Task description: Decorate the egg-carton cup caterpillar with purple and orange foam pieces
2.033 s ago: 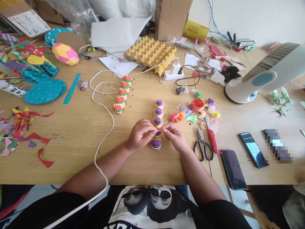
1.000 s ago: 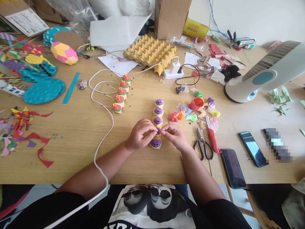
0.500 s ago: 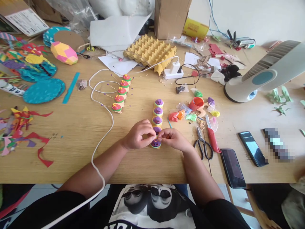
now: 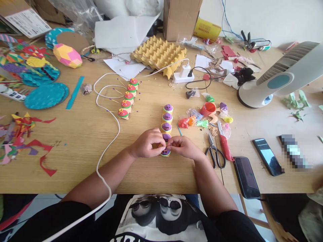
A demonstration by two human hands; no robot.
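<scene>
Pinched fingertips of both hands meet over one small piece near the front edge of the table [image 4: 75, 161]. From where I stand, far left there's a heap of coloured paper scraps [image 4: 24, 139], then a white cable [image 4: 114, 132] looping down the tabletop and off its edge, and a red-topped row [image 4: 128, 99] of little craft pieces stuck with pins. Next comes the left hand [image 4: 147, 144], fingers curled in, thumb and forefinger closed on the left side of the nearest segment [image 4: 166, 152]. That segment is the end of the purple-topped row [image 4: 167, 121], which runs straight away from the person; the rest of the row lies just beyond the knuckles, touching the piece being held. The right hand [image 4: 184, 147] closes on the same segment from the other side, fingertips bunched tight; whether something tiny sits between them I cannot tell. Right of it lie scissors [image 4: 214, 154] and a red-handled knife [image 4: 224, 145], then two phones [image 4: 246, 177], with a desk fan [image 4: 277, 80] further back.

Two seconds ago the hands were pinching higher up, over the fourth segment, and the nearest one lay fully in view below them; since then both have come down toward the person and now half cover it, leaving the fourth segment showing above the fingers
</scene>
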